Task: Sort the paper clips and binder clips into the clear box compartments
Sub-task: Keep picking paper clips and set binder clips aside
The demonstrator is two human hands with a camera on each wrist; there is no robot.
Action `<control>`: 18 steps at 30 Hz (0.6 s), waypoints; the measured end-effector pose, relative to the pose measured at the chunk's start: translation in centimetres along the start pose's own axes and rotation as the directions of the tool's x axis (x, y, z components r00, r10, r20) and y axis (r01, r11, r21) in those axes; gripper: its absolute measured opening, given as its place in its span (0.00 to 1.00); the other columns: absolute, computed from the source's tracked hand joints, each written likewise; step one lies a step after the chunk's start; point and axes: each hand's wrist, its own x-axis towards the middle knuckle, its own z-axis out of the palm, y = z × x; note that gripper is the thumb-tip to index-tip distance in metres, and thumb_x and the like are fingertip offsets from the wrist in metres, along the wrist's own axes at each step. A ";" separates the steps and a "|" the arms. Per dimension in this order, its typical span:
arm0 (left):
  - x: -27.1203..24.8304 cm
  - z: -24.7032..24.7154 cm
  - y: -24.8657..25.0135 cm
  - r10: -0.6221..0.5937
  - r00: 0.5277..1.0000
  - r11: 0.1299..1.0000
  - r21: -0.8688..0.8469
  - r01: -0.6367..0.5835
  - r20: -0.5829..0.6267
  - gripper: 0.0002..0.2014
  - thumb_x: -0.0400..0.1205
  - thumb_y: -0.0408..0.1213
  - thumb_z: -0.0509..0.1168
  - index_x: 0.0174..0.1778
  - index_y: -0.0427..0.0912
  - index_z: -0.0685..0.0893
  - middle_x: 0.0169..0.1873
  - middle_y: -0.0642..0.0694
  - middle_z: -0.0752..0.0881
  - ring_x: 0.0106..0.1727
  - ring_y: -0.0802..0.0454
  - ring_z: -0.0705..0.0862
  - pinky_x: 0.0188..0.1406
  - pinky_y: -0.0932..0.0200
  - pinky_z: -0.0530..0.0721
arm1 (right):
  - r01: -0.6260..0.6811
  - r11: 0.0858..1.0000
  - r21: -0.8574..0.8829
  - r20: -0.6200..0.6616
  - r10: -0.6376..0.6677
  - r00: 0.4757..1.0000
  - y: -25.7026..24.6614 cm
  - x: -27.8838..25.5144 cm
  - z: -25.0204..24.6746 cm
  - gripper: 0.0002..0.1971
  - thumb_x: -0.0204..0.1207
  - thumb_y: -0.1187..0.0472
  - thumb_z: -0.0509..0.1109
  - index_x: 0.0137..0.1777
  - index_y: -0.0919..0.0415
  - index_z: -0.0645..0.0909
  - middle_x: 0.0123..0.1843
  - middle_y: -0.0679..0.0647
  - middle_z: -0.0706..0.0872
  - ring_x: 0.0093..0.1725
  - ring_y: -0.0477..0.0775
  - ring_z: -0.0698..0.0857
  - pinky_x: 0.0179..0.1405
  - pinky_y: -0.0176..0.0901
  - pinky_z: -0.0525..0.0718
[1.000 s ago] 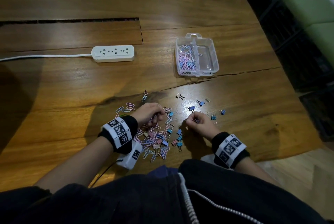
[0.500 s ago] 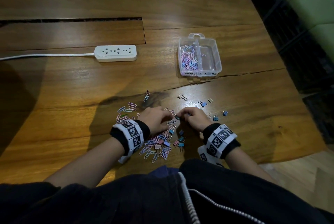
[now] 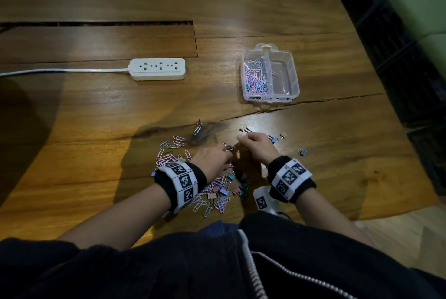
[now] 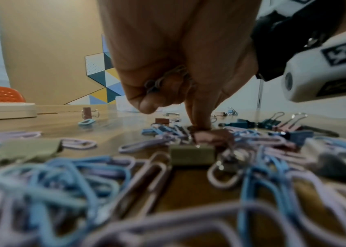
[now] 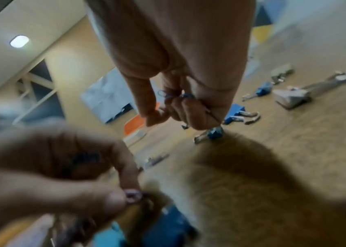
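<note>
The clear box [image 3: 294, 81] stands on the far side of the table, with many pastel paper clips [image 3: 256, 80] in its left compartment; its right compartment shows almost nothing. A mixed pile of paper clips and binder clips [image 3: 217, 193] lies between my wrists. At the pile's far edge my left hand [image 3: 225, 151] pinches a pink paper clip [image 3: 229, 148]. More clips [image 4: 163, 80] are bunched under its curled fingers. Beside it, my right hand [image 3: 244, 140] is curled round blue paper clips [image 5: 174, 96], raised a little off the wood.
A white power strip [image 3: 158, 69] with its cord lies at the far left. Loose binder clips [image 3: 274, 139] are scattered right of my right hand, one blue one [image 3: 302, 152] farther out. The table's right edge [image 3: 398, 115] drops off near the box.
Both hands have left the middle of the pile and come together at its far edge. The right hand has lifted and moved left towards the left hand.
</note>
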 end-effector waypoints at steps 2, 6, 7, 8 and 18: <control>-0.3 0.1 0.0 0.013 1.000 0.999 0.038 -0.012 -0.022 0.13 0.84 0.42 0.56 0.59 0.39 0.77 0.57 0.42 0.79 0.55 0.46 0.80 0.52 0.54 0.78 | 0.098 0.958 -0.268 -0.006 -0.103 0.995 0.3 0.7 0.9 0.07 0.73 0.58 0.70 0.40 0.62 0.81 0.37 0.55 0.82 0.37 0.50 0.78 0.37 0.38 0.74; -0.7 0.2 -1.1 -0.013 1.000 0.999 -0.032 0.014 0.005 0.13 0.84 0.40 0.53 0.56 0.37 0.76 0.52 0.41 0.79 0.53 0.44 0.80 0.52 0.52 0.78 | 0.197 0.817 -0.543 0.032 -0.214 0.976 0.4 0.7 1.9 0.08 0.72 0.60 0.71 0.49 0.61 0.81 0.48 0.57 0.79 0.52 0.54 0.79 0.49 0.42 0.74; -0.8 0.0 -1.5 -0.030 0.999 0.991 -0.133 0.031 0.013 0.10 0.84 0.40 0.53 0.51 0.37 0.76 0.47 0.42 0.78 0.49 0.46 0.79 0.49 0.54 0.78 | 0.206 0.789 -0.579 0.043 -0.223 0.974 0.3 0.6 2.0 0.08 0.73 0.60 0.69 0.50 0.62 0.80 0.50 0.58 0.78 0.54 0.56 0.77 0.51 0.43 0.73; -0.8 -0.2 -2.1 -0.058 0.998 0.958 -0.279 0.062 0.023 0.08 0.84 0.38 0.53 0.45 0.39 0.74 0.42 0.45 0.75 0.43 0.49 0.76 0.44 0.58 0.76 | 0.210 0.764 -0.611 0.062 -0.218 0.974 0.3 0.6 2.2 0.08 0.74 0.60 0.67 0.50 0.64 0.79 0.52 0.59 0.77 0.55 0.56 0.76 0.52 0.43 0.72; -1.9 -2.6 -6.2 -0.215 0.976 -0.324 -0.945 -0.041 0.031 0.13 0.80 0.34 0.46 0.30 0.42 0.66 0.17 0.52 0.78 0.13 0.60 0.67 0.11 0.76 0.62 | 0.031 0.999 0.037 0.128 -0.036 0.991 0.2 -1.8 0.9 0.11 0.77 0.70 0.63 0.35 0.56 0.72 0.36 0.50 0.76 0.33 0.40 0.78 0.26 0.26 0.73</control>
